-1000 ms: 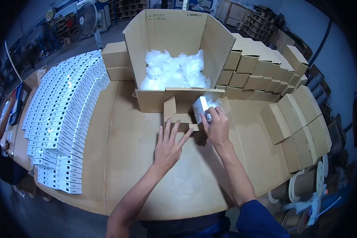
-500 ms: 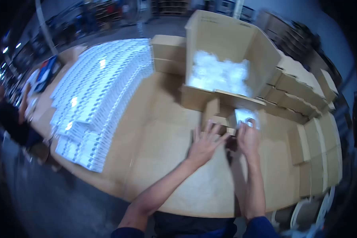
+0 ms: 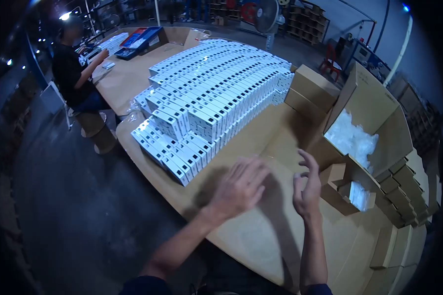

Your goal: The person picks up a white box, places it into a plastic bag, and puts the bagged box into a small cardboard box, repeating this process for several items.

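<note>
My left hand (image 3: pixel 238 189) hovers over the table just right of a large stack of small white boxes (image 3: pixel 214 115) with dark square marks. Its fingers are stretched out, slightly smeared by motion, and hold nothing. To the right, my right hand (image 3: pixel 307 189) is raised with thumb and fingers apart, also holding nothing. Beside it stands a small open cardboard box (image 3: pixel 335 194), with a clear plastic-wrapped packet (image 3: pixel 359 195) inside. Behind that box is a large open carton (image 3: pixel 391 110) holding a heap of clear plastic bags (image 3: pixel 352 137).
Closed brown cardboard boxes (image 3: pixel 310 88) stand behind the white stack. More folded cardboard (image 3: pixel 403 191) is piled along the right edge. At the far left, a co-worker (image 3: pixel 76 69) sits by the table near a blue and red tray (image 3: pixel 140 42).
My view has turned left toward the white stack. Both hands have left the small cardboard box, and my right hand has let go of the packet, which stays in that box.
</note>
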